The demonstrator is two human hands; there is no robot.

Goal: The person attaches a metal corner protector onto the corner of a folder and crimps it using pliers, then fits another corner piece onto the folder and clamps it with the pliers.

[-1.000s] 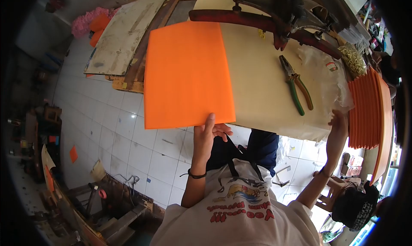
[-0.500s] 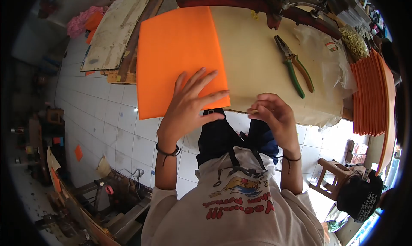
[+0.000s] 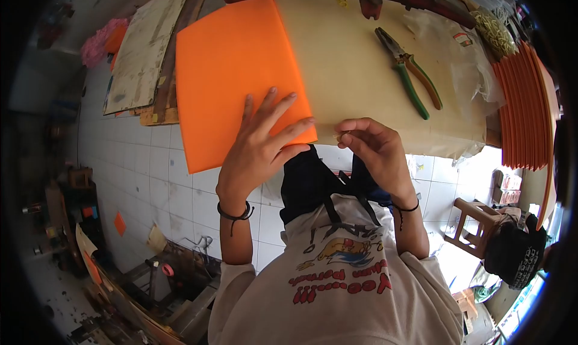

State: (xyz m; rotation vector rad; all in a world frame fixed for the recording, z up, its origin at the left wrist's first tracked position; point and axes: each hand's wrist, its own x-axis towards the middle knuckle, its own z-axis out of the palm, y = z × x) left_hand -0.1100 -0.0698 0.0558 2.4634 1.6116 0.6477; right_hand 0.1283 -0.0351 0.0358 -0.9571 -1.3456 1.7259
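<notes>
- Your left hand (image 3: 250, 149) lies palm down with its fingers spread apart, resting over the near right corner of the orange sheet (image 3: 232, 68) and gripping nothing.
- Your right hand (image 3: 382, 158) is just beside that corner, thumb and forefinger brought together on a small pale piece (image 3: 341, 137), too small to identify.
- The orange sheet lies on the left part of the tan worktop (image 3: 355, 80), its near edge reaching out over the tiled floor (image 3: 241, 221).
- By my judgement, you are at a handling step: the left steadies the sheet while the right manages the little piece near its edge.
- As I judge it, your next move calls for a light, even press from the left, so the overhanging edge doesn't tip or slide, and a fine fingertip pinch on the right, so the piece isn't dropped.
- The pliers (image 3: 415, 83) lie to the right of the sheet, apart from both your hands, with a clear plastic bag (image 3: 478, 68) beyond them.
- Farther right stand closely packed orange pieces (image 3: 522, 113), beside the worktop.
</notes>
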